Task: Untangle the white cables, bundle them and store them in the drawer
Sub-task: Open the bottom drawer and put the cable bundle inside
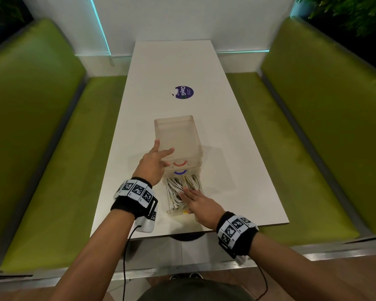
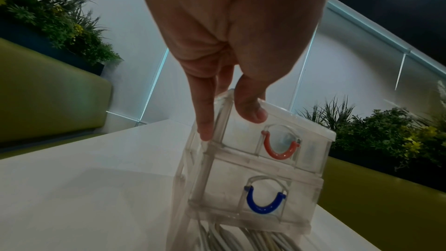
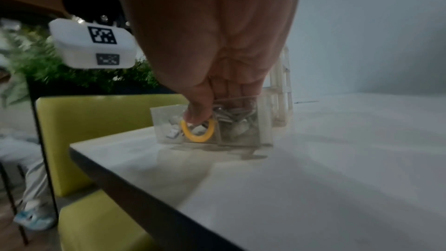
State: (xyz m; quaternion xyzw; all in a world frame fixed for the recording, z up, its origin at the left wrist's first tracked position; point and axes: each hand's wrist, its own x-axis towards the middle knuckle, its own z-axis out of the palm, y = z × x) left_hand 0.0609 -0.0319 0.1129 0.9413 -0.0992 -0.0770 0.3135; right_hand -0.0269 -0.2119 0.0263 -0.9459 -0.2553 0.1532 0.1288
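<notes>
Green benches (image 1: 52, 131) flank a white desk (image 1: 237, 148). At its 6 o'clock, cables (image 1: 178, 190) fill the pulled-out bottom drawer (image 1: 172, 211) under the flat, open right hand (image 1: 201, 206). Left hand (image 1: 153, 165), fingers spread, steadies the cabinet (image 1: 178, 135).

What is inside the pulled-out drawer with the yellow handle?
White cables fill the bottom drawer, plug ends toward its front. The right hand lies flat on them, hiding the cables beneath it. The yellow handle shows best from the right wrist.
</notes>
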